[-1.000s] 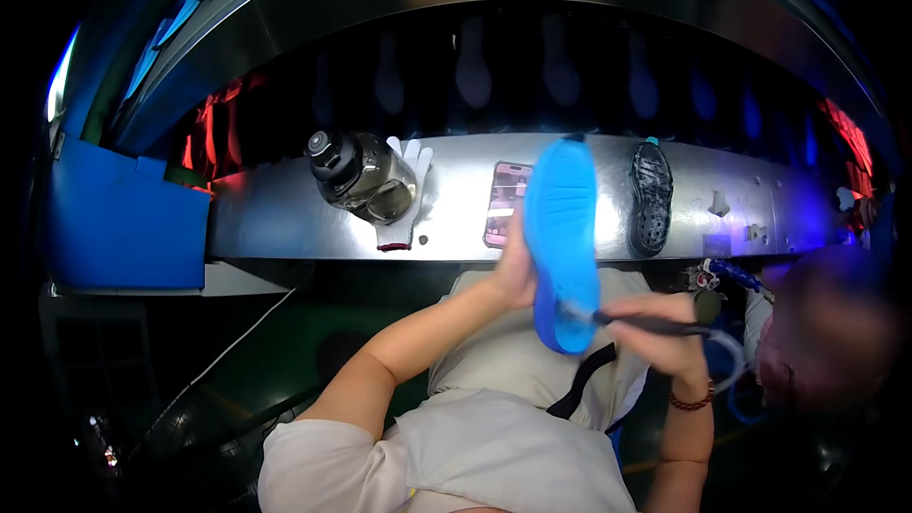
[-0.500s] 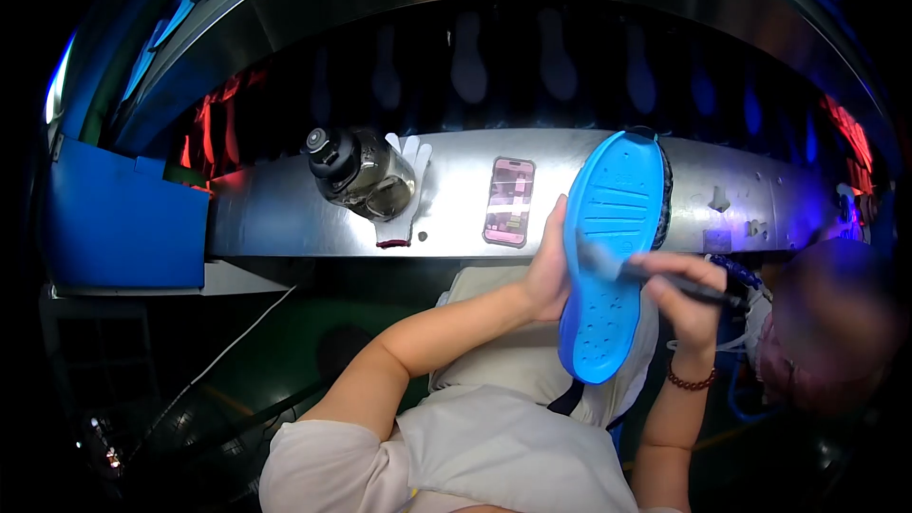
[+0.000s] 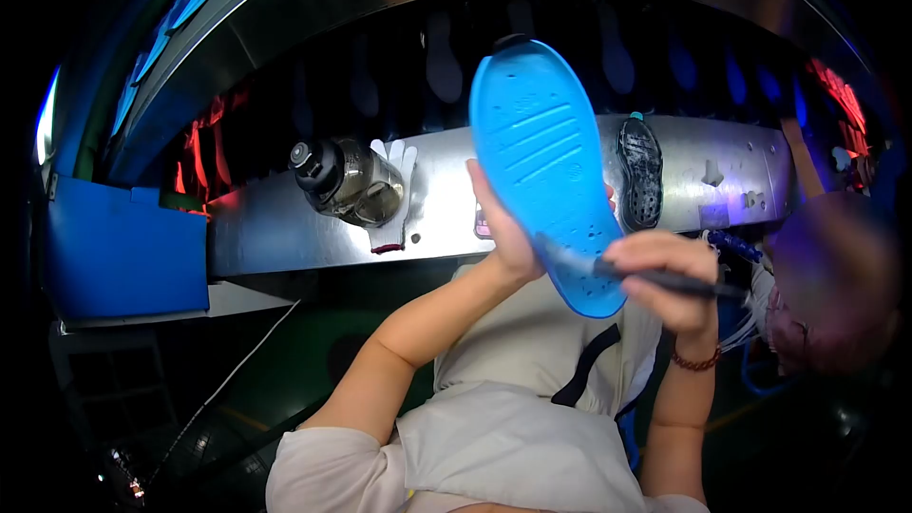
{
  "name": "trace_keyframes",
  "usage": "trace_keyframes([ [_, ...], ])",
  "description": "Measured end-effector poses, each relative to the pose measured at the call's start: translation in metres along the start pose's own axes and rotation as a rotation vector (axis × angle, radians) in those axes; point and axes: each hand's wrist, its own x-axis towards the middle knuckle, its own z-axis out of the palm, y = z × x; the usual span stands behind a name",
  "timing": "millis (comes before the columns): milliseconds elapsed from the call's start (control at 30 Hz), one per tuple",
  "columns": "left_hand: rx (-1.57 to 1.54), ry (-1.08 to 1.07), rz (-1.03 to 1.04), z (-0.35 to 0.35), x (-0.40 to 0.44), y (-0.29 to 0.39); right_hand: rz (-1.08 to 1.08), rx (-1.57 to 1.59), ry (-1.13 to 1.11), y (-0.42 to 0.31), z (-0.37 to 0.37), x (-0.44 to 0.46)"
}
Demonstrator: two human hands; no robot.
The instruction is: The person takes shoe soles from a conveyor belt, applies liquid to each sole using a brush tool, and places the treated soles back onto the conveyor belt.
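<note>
A bright blue shoe sole [image 3: 532,133], with raised ridges and small holes, is held up over the table's front edge. My left hand [image 3: 506,239] grips its left edge, with fingertips showing on the far side. In my right hand [image 3: 670,271] is a brush [image 3: 689,285] with a dark handle. Its bristles are blurred and lie at the narrower, lower end of the sole. Behind the sole, the phone [image 3: 483,224] is nearly all hidden. To the right, a black perforated sole [image 3: 640,176] lies on the metal table [image 3: 442,180].
A dark-capped bottle [image 3: 351,185] stands on a white glove [image 3: 407,171] at the left. Sole shapes [image 3: 445,57] line the dark recess behind the table. A blue box [image 3: 128,247] is at far left. Another person [image 3: 826,285], blurred, is at the right, an arm reaching over the table.
The blue sole has moved up and left and turned, its lower end now pointing right. The brush has shifted from its middle toward the lower end. The black sole is uncovered; the phone is mostly covered.
</note>
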Motion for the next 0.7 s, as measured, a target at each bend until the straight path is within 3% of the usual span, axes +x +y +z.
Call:
trace_keyframes([
  [33,-0.021,-0.027,0.041,-0.001,0.002,0.004,-0.114,-0.113,-0.109,-0.006,0.001,0.001],
  [100,-0.021,-0.084,0.109,-0.003,0.006,0.009,-0.086,0.138,-0.223,-0.007,-0.004,-0.003],
  [167,-0.076,-0.081,0.132,0.002,0.006,0.017,-0.032,-0.058,0.089,0.000,-0.003,-0.007],
  [233,-0.063,-0.058,0.148,0.006,0.006,0.020,-0.063,-0.107,0.104,-0.001,-0.002,-0.005],
  [300,-0.044,-0.032,0.162,0.005,0.006,0.026,-0.120,-0.073,-0.125,-0.008,0.003,-0.008],
  [367,-0.063,0.007,0.130,0.001,0.007,0.030,-0.108,0.017,-0.182,-0.008,-0.003,-0.013],
  [433,-0.047,0.030,0.126,0.004,0.008,0.030,0.020,0.084,0.126,0.000,-0.006,-0.014],
  [500,-0.029,0.049,0.130,0.003,0.010,0.032,0.052,0.004,0.179,0.004,-0.001,-0.012],
  [567,0.042,-0.072,0.162,-0.001,0.012,0.037,-0.046,0.000,-0.089,0.002,0.004,-0.012],
  [633,0.012,-0.123,0.129,0.000,0.010,0.042,-0.060,0.394,-0.114,0.017,-0.005,-0.013],
  [700,-0.024,-0.174,0.103,0.005,0.006,0.041,0.169,0.441,0.088,0.023,0.002,-0.019],
])
